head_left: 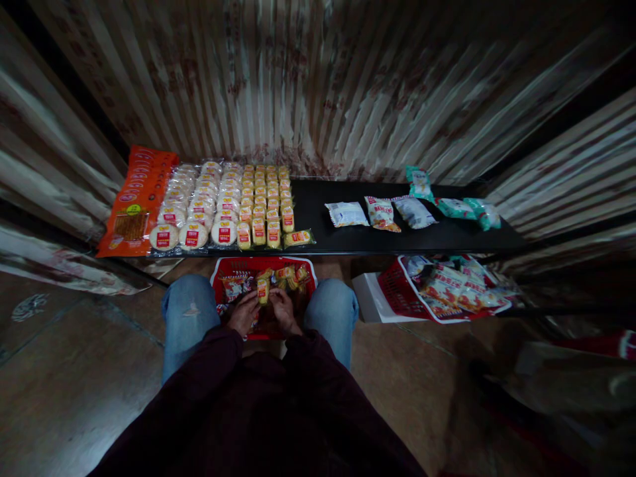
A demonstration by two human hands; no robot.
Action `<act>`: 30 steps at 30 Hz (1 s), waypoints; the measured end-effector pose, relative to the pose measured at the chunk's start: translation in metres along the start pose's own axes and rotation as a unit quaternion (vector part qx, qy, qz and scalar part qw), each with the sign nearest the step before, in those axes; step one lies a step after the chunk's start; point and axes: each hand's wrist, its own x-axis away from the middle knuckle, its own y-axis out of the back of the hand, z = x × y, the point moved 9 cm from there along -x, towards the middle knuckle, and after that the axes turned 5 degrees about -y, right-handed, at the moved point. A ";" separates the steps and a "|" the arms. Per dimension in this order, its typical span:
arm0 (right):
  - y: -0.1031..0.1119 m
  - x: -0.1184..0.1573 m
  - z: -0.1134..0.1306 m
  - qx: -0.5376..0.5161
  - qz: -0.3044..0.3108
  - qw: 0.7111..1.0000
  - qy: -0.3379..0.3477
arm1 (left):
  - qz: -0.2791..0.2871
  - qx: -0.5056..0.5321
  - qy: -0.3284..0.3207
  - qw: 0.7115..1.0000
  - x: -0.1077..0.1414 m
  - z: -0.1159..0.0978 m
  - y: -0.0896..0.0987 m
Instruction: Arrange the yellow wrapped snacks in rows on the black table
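Over a red basket [312,281] between my knees, my left hand [243,313] pinches a small yellow wrapped snack cake [263,290] that stands upright. My right hand [283,311] has its fingers bent at the other side of the same cake and seems to grip it too; its lower fingertips are hard to see. More yellow wrapped pieces [285,272] and other snack packets lie inside the basket. On the black shelf above, upright rows of the same yellow cakes [258,230] stand beside rows of round white wrapped crackers [193,234]. One yellow cake [298,238] lies on its side at the front edge.
A large orange snack bag [142,192] lies at the shelf's left end. White packets [346,214] and green packets [454,208] lie on the right part of the black shelf [318,242]. A second red basket [397,285], full of packets, tilts against a white box [370,301].
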 end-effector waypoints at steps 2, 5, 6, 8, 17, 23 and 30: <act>0.001 0.000 -0.001 0.002 -0.003 1.000 0.002 | -0.004 -0.004 0.001 1.000 0.000 0.000 0.001; 0.001 -0.001 -0.004 0.016 -0.001 1.000 -0.006 | -0.012 -0.008 0.007 1.000 0.000 0.001 0.003; 0.001 -0.001 -0.004 0.018 -0.001 1.000 -0.008 | -0.016 -0.013 0.009 1.000 0.000 0.001 0.003; 0.001 -0.001 -0.002 0.013 -0.006 1.000 -0.005 | -0.027 -0.026 0.016 0.999 0.001 0.002 0.006; -0.008 0.008 0.009 0.026 0.038 0.999 -0.023 | -0.039 -0.065 0.033 0.997 -0.002 0.013 0.013; -0.014 0.014 0.018 0.002 0.075 0.997 -0.029 | -0.062 -0.058 0.058 0.995 -0.004 0.018 0.017; -0.014 0.010 0.019 0.011 0.065 0.998 0.006 | -0.086 -0.012 0.088 0.992 -0.003 0.017 0.019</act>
